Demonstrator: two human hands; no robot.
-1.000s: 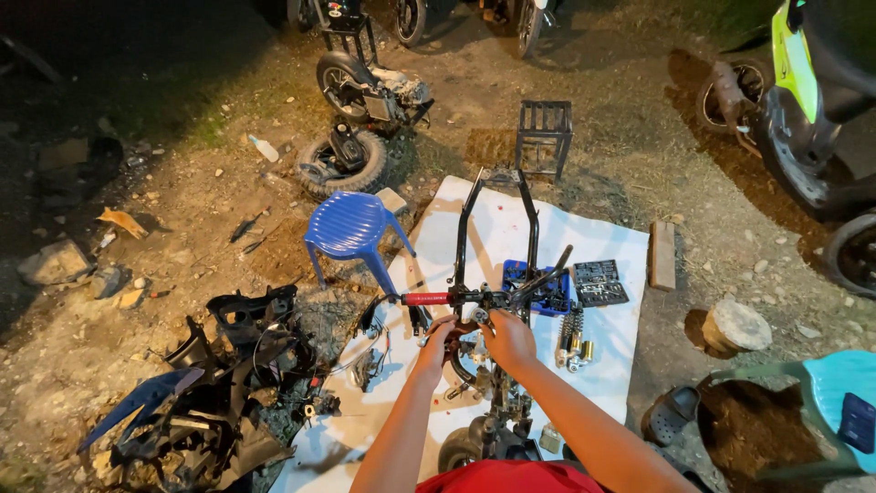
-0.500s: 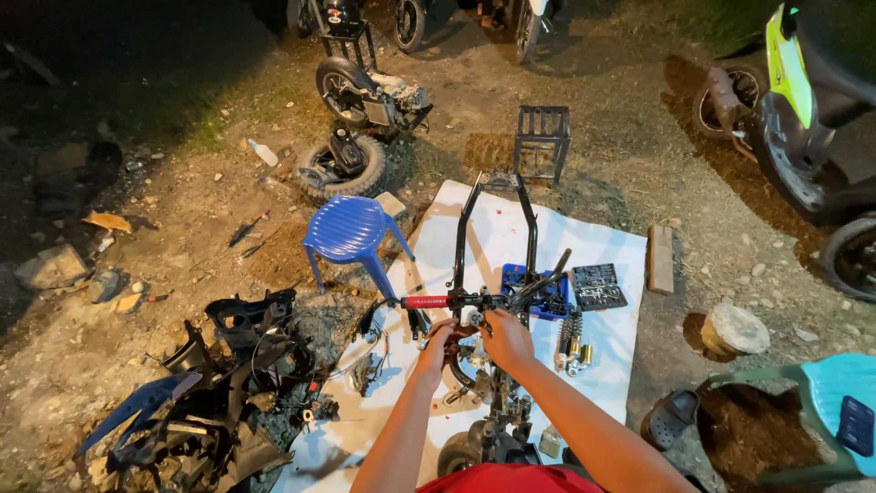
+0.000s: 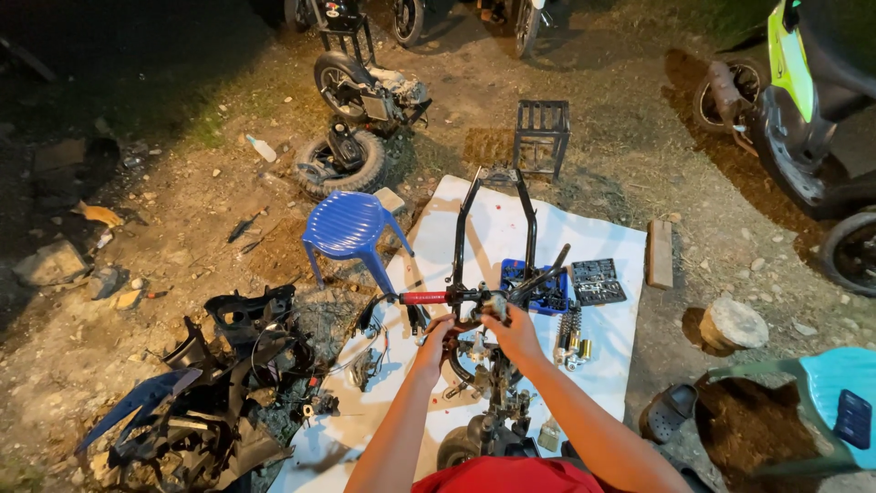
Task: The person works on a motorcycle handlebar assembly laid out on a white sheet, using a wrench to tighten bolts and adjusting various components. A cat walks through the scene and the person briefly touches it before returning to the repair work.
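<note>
A stripped black motorcycle frame [image 3: 464,219] stands on a white sheet [image 3: 602,329] in front of me. Its handlebar with a red grip [image 3: 423,298] crosses the frame at hand height. My left hand [image 3: 436,334] holds the middle of the handlebar area from below. My right hand [image 3: 511,330] grips the parts just right of the centre, near the steering head. Under my hands the front fork and a black wheel [image 3: 456,449] are partly hidden by my arms.
A blue plastic stool [image 3: 349,226] stands left of the sheet. Black and blue body panels [image 3: 210,393] lie heaped at lower left. Socket trays [image 3: 595,279] and shock springs [image 3: 569,334] rest on the sheet. A metal stand [image 3: 542,133], an engine with wheels [image 3: 361,100] and a green scooter [image 3: 803,100] are farther back.
The view has shifted only slightly. My hands stay on the handlebar centre with small finger movements.
</note>
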